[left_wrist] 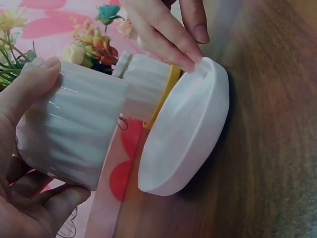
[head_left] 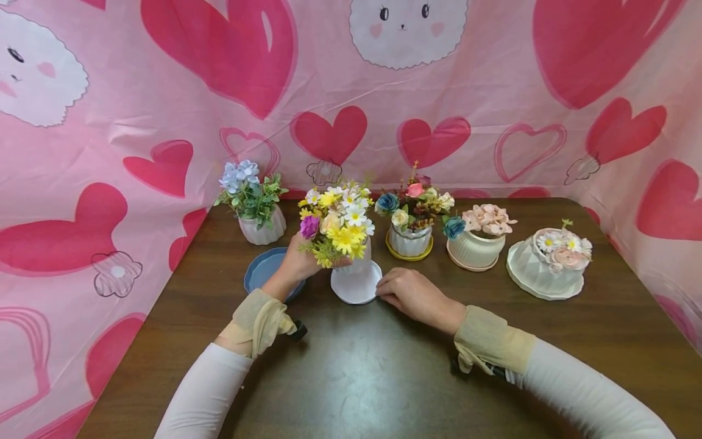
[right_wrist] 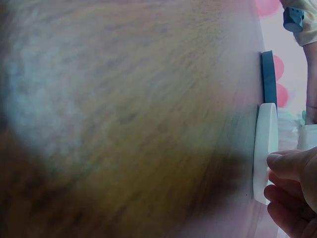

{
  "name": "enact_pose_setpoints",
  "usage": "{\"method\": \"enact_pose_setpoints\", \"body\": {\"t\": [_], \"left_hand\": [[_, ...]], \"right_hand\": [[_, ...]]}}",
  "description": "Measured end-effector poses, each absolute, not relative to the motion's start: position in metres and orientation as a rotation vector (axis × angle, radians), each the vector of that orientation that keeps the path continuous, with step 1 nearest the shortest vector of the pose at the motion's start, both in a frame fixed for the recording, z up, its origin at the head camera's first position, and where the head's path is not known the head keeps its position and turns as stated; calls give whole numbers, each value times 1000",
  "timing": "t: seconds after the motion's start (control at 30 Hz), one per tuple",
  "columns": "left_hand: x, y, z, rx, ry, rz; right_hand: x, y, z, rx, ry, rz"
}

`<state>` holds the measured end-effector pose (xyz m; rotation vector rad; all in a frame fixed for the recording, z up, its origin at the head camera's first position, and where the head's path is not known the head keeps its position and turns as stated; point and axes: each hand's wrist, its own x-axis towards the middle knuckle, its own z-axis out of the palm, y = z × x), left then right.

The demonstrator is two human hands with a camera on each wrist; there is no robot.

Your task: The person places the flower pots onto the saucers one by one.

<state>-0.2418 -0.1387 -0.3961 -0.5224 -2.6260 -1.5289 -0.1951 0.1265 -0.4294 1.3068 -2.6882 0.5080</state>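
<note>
Left hand (head_left: 304, 259): thumb and fingers curled round the side of a white pot (left_wrist: 74, 124), gripping it. Pot is filled with yellow and white daisies plus one purple bloom (head_left: 345, 238); it is held up off the tabletop (head_left: 351, 378), tilt not certain. The left wrist view shows its base apart from a white saucer (head_left: 355, 289).

Right hand (head_left: 411, 296): pinches the saucer at its right edge, thumb and fingertips at the rim, fingers bent. Saucer sits on the tabletop between the two hands; in the head view the pot overlaps its far part.

Both wrists carry beige wraps (head_left: 258, 323) below white sleeves (head_left: 203, 390).

Just left of the white saucer: a blue saucer (head_left: 263, 268), partly hidden by the left hand and forearm. Behind it, a white pot of blue flowers and green leaves (head_left: 263, 228) stands directly on the tabletop.

Beyond the right hand, in a row: a white pot of mixed roses (head_left: 408, 242) on a yellow saucer (head_left: 411, 258); a ribbed cream pot with pink flowers (head_left: 477, 250) on a pale pink saucer (head_left: 473, 267); farthest right, a wide whitish pot of daisies and a peach bloom (head_left: 548, 265) on an off-white saucer (head_left: 518, 277).

Around the tabletop's back and sides hangs a pink heart-print cloth (head_left: 219, 73).
</note>
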Motion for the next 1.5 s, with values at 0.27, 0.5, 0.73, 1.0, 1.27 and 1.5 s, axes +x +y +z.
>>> {"method": "enact_pose_setpoints", "body": {"t": [0.27, 0.5, 0.73, 1.0, 1.27, 1.5], "left_hand": [[-236, -137, -400, -519, -2616, -1568], [-235, -136, -402, -597, -2582, -1566], [-232, -136, -405, -581, -2594, -1564], [-229, -136, -409, -585, -2626, -1461], [-226, -135, -412, -631, -2630, -1443], [-227, -135, -415, -648, -2646, -1428]], "right_hand": [[-196, 127, -430, 1318, -2671, 508], [-196, 128, -432, 1327, -2635, 501], [-196, 128, -433, 1324, -2637, 497], [-196, 128, -433, 1318, -2648, 498], [-196, 128, -434, 1321, -2632, 496], [-196, 128, -435, 1321, -2620, 490]]}}
